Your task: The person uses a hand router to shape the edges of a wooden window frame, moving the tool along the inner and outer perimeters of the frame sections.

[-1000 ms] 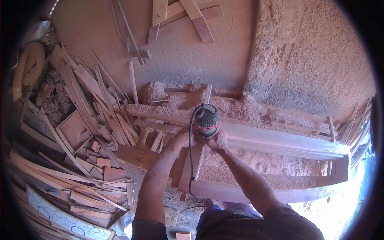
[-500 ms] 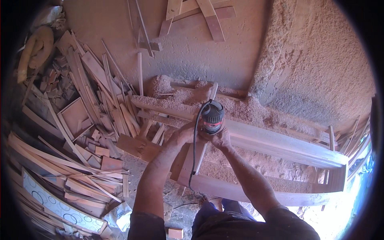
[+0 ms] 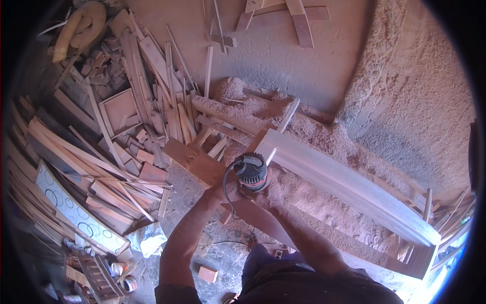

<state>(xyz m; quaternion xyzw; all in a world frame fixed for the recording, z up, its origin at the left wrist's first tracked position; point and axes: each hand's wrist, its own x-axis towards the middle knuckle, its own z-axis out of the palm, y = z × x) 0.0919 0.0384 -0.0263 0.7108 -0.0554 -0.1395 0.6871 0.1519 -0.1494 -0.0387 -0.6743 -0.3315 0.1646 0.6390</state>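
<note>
A corded router (image 3: 251,174) with a dark ribbed housing and a red band stands upright over the left end of a long wooden frame (image 3: 349,185). My left hand (image 3: 226,189) is closed round its left side and my right hand (image 3: 268,194) round its right side. The black cord (image 3: 226,195) loops off the top and hangs down past my left hand. Beneath the router, its base and bit are hidden by the hands and housing. A pale board (image 3: 260,219) of the frame shows just below my hands.
Shavings (image 3: 324,202) fill the frame and heap along the wall. A brown board (image 3: 195,163) juts out at the left. Beyond it lies a large pile of offcuts (image 3: 136,106) with a coiled yellow hose (image 3: 83,25). A small wood block (image 3: 208,274) sits on the floor near my feet.
The router, held in both hands, has come nearer to me along the frame's left end, uncovering the end of the far beam. The whole view has turned and shifted.
</note>
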